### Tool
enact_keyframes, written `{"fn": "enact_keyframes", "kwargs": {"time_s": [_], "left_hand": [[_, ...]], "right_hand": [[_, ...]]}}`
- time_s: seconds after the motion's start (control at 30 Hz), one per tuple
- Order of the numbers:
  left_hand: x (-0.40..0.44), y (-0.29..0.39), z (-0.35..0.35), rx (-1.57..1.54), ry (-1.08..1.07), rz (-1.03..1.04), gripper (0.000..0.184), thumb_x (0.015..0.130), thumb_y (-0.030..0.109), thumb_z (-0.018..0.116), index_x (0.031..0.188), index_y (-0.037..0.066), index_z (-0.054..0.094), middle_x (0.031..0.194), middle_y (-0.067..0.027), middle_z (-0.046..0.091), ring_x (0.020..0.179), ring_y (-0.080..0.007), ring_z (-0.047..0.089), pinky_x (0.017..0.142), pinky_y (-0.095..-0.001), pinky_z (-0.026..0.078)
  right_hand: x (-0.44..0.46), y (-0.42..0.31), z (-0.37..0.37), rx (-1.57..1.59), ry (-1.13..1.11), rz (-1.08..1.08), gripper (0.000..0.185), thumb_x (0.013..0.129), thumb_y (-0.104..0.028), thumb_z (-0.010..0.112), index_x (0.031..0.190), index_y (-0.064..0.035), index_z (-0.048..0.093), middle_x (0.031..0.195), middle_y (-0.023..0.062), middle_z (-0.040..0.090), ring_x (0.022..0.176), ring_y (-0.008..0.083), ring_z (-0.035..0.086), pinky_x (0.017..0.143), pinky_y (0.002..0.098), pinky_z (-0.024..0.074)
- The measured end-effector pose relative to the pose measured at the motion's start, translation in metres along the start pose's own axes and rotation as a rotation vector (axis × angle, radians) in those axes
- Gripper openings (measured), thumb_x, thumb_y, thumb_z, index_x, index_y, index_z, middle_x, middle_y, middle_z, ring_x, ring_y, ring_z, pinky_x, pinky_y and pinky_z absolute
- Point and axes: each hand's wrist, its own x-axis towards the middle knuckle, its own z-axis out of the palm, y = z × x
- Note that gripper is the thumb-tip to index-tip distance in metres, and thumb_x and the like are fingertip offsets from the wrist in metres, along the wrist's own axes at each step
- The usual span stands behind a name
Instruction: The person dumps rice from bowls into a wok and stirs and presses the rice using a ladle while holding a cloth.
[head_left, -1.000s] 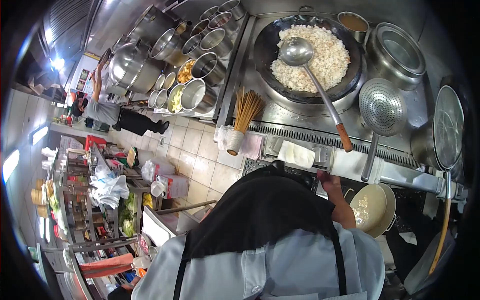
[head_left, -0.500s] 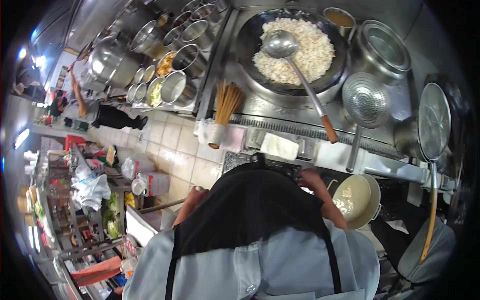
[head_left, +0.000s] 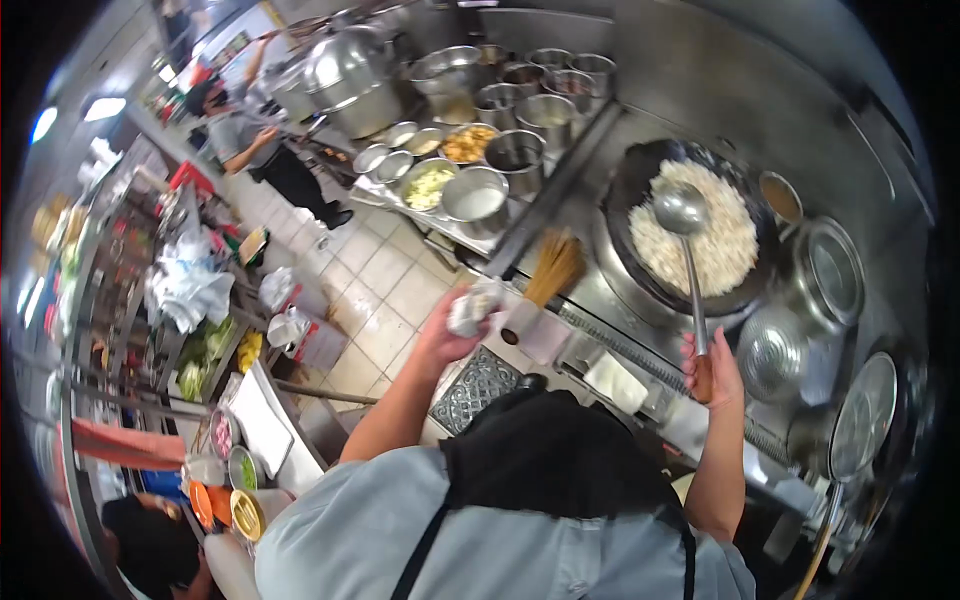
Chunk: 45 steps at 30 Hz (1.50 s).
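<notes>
The fingers of our left hand (head_left: 462,325) clutch what seems a white cloth (head_left: 474,308). Our right hand (head_left: 722,374) holds the ladle (head_left: 681,208) over rice (head_left: 735,240).

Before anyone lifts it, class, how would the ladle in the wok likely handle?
The ladle is probably stiff: its shaft looks metal and straight. It may feel bowl-heavy, with the wide bowl far from the right hand. Its wooden-looking handle should slip little.

Rice (head_left: 725,240) in the wok (head_left: 620,190), the ladle's bowl (head_left: 681,208) upon it; perforated strainer (head_left: 774,355) toward the tabletop's (head_left: 625,130) right edge; bamboo brush (head_left: 557,268) near its front-left corner; containers (head_left: 476,195) left of the wok.
</notes>
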Motion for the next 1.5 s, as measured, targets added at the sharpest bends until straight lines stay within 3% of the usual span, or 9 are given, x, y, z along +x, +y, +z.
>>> {"fn": "enact_keyframes", "kwargs": {"time_s": [0.1,0.43,0.53,0.63,0.7,0.9,1.17,1.3,1.5], "left_hand": [[0.03,-0.031,0.048,0.095,-0.113,-0.064,0.043,0.098,0.039,0.067,0.125,0.006,0.061,0.117,-0.0189,0.071,0.1,-0.0283,0.072,0.067,-0.0349,0.058],[0.051,-0.089,0.045,0.109,-0.115,-0.376,0.047,0.098,0.048,0.065,0.121,0.007,0.064,0.109,-0.0128,0.073,0.095,-0.0272,0.073,0.068,-0.0427,0.061],[0.067,-0.091,0.043,0.265,-0.084,-0.266,0.043,0.097,0.045,0.067,0.115,0.007,0.065,0.101,-0.0115,0.073,0.087,-0.0272,0.073,0.067,-0.0422,0.061],[0.107,-0.102,0.061,0.14,0.035,-0.449,0.041,0.097,0.045,0.057,0.112,0.007,0.064,0.096,-0.0137,0.072,0.081,-0.0316,0.071,0.06,-0.044,0.059],[0.121,-0.106,0.097,0.108,0.104,-0.549,0.041,0.098,0.044,0.056,0.118,0.008,0.062,0.107,-0.0149,0.07,0.098,-0.0336,0.068,0.077,-0.0466,0.057],[0.186,-0.144,0.129,0.29,0.104,-0.507,0.043,0.108,0.044,0.043,0.135,0.011,0.05,0.138,-0.0133,0.058,0.13,-0.0347,0.054,0.111,-0.0564,0.038],[0.241,-0.177,0.146,0.524,0.089,-0.48,0.03,0.103,0.034,0.054,0.12,0.01,0.056,0.11,-0.0125,0.066,0.095,-0.032,0.064,0.083,-0.051,0.053],[0.238,-0.2,0.142,0.543,0.155,-0.31,0.019,0.104,0.021,0.047,0.113,0.008,0.057,0.093,-0.0134,0.069,0.069,-0.0289,0.065,0.051,-0.041,0.053],[0.129,-0.186,0.176,0.432,0.132,-0.368,0.024,0.108,0.019,0.04,0.115,0.005,0.058,0.099,-0.0148,0.072,0.072,-0.0263,0.067,0.054,-0.0408,0.055]], "right_hand": [[0.035,-0.002,0.029,0.403,-0.264,0.214,0.047,0.105,-0.053,0.052,0.124,-0.0116,0.062,0.083,0.0022,0.066,0.053,0.007,0.054,0.04,0.0237,0.042],[-0.134,0.029,0.084,-0.831,0.482,-0.303,0.053,0.104,-0.018,0.05,0.156,-0.0094,0.041,0.067,0.0005,0.048,0.047,0.0085,0.048,0.042,0.0259,0.0427],[-0.177,0.044,0.058,-1.22,0.563,-0.442,0.054,0.105,-0.015,0.047,0.158,-0.0099,0.039,0.074,0.0082,0.061,0.06,0.0197,0.059,0.058,0.0321,0.051],[-0.157,0.035,0.089,-1.291,0.716,-0.001,0.051,0.106,-0.016,0.041,0.156,-0.0123,0.04,0.135,0.0287,0.059,0.113,0.0432,0.064,0.093,0.044,0.0506],[-0.093,0.048,0.01,-1.514,0.611,-0.526,0.052,0.107,-0.022,0.044,0.157,-0.0157,0.038,0.126,0.0305,0.062,0.113,0.0484,0.062,0.095,0.0501,0.0477],[0.006,0.04,0.028,-1.498,0.753,-0.582,0.049,0.107,-0.026,0.046,0.154,-0.0129,0.041,0.105,0.0327,0.067,0.096,0.053,0.064,0.083,0.06,0.049],[-0.111,0.078,0.052,-1.469,0.769,-0.279,0.054,0.107,-0.026,0.045,0.157,-0.0109,0.032,0.102,0.036,0.066,0.096,0.056,0.063,0.082,0.0605,0.049],[-0.136,0.062,0.082,-1.295,0.642,-0.134,0.058,0.107,-0.026,0.048,0.159,-0.0119,0.03,0.091,0.0273,0.068,0.077,0.0423,0.066,0.07,0.052,0.0509],[-0.222,0.034,0.091,-0.974,0.467,0.026,0.061,0.105,-0.023,0.053,0.162,-0.0156,0.033,0.066,0.0023,0.053,0.05,0.0087,0.05,0.05,0.0276,0.0433]]}}
